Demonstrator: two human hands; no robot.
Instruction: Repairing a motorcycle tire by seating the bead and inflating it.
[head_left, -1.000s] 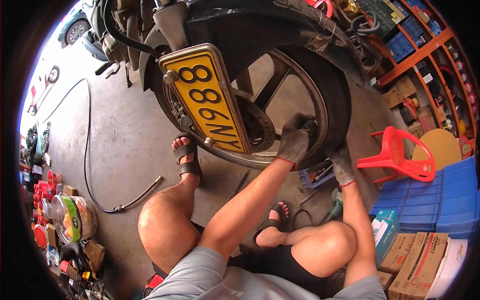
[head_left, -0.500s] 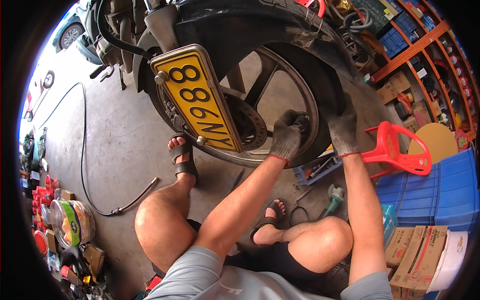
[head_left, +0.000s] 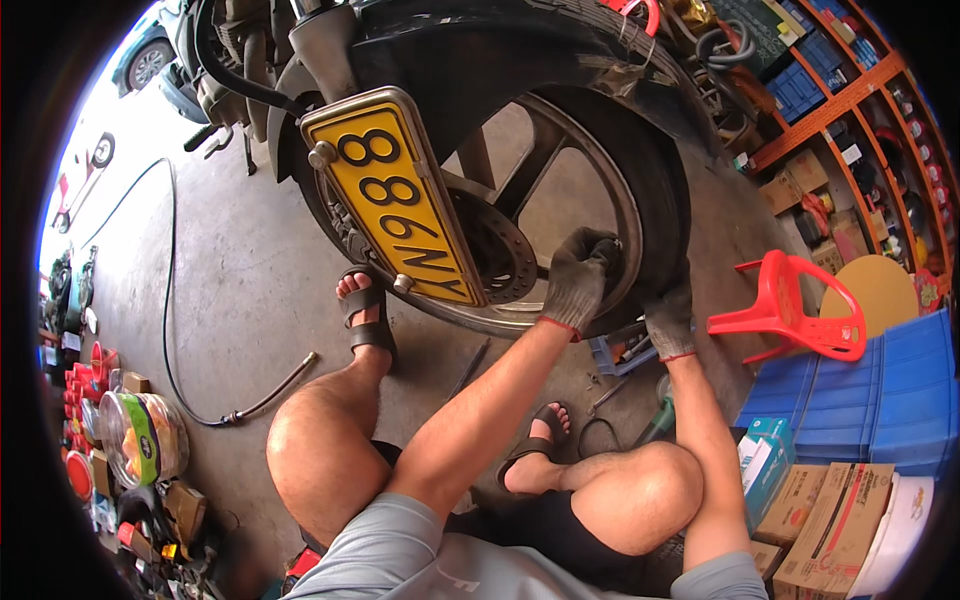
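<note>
My left hand (head_left: 582,268), in a dark grey glove, has its fingers curled at the inner rim (head_left: 627,210) of a motorcycle's spoked wheel; whatever they hold is hidden. Lower and to the right, my gloved right hand (head_left: 668,320) grips the black tyre (head_left: 662,210), its fingertips partly out of sight behind it. The brake disc (head_left: 505,260) sits left of my left hand, partly covered by a yellow number plate (head_left: 395,200). A dark mudguard (head_left: 480,50) arches over the wheel.
A red plastic chair (head_left: 785,310), blue plastic panels (head_left: 905,400) and cardboard boxes (head_left: 835,520) are at the right, below orange shelving (head_left: 830,110). A blue tool tray (head_left: 612,360) and grinder (head_left: 660,420) lie under my arms. A hose (head_left: 172,330) and assorted containers (head_left: 145,435) lie left.
Since half a second ago my right hand has moved down and slightly left along the tyre. My left hand has shifted only slightly at the rim.
</note>
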